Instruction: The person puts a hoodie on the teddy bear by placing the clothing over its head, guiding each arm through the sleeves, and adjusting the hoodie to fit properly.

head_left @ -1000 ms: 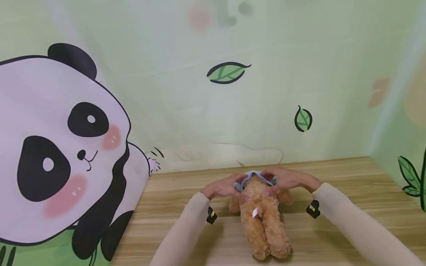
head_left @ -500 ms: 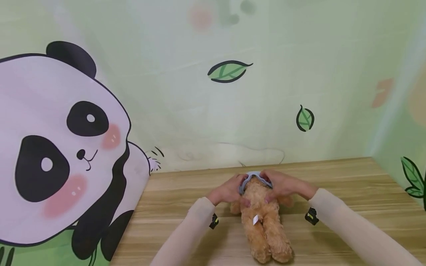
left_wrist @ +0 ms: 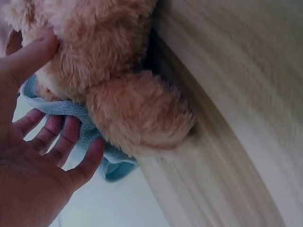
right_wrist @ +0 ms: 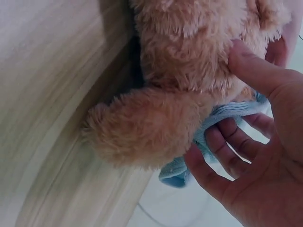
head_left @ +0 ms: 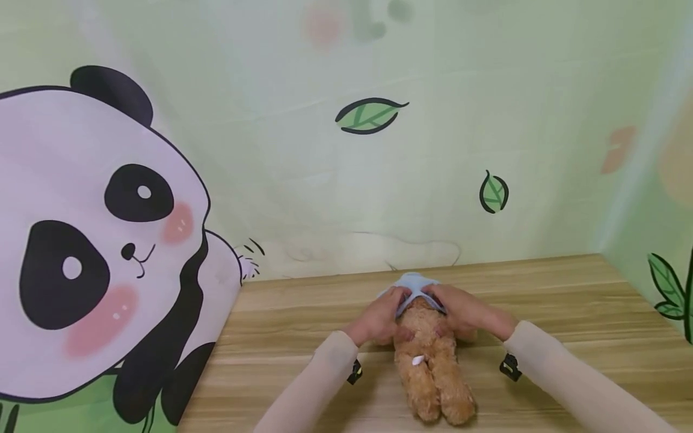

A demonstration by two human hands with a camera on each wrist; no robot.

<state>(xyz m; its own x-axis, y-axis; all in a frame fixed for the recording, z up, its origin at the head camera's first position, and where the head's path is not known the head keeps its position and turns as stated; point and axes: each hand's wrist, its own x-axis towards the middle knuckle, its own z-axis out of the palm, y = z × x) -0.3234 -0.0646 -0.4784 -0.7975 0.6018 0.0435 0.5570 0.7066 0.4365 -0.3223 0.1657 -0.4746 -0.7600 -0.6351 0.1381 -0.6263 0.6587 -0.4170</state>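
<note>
A brown plush toy [head_left: 425, 355] lies on the wooden table, legs towards me, with a small white tag on it. At its far end sits a small light-blue knit garment [head_left: 414, 281] with a ribbed edge; the toy's head is hidden there. My left hand [head_left: 383, 314] has its fingers curled at the garment's edge and its thumb [left_wrist: 40, 49] on the toy's fur. On the other side my right hand [head_left: 457, 310] does likewise, fingers under the ribbed edge and thumb [right_wrist: 255, 66] against the fur. A tube-like end of the garment [right_wrist: 175, 174] hangs beside the toy's arm.
The wooden table [head_left: 281, 343] meets a green printed backdrop [head_left: 303, 180] just beyond the toy. A large panda picture [head_left: 124, 240] covers the left side. Small black devices [head_left: 510, 365] sit under both wrists.
Both hands have shifted slightly towards me, and the left has come inward to the right. More of the blue garment now shows spread above the fingers. The toy has barely moved.
</note>
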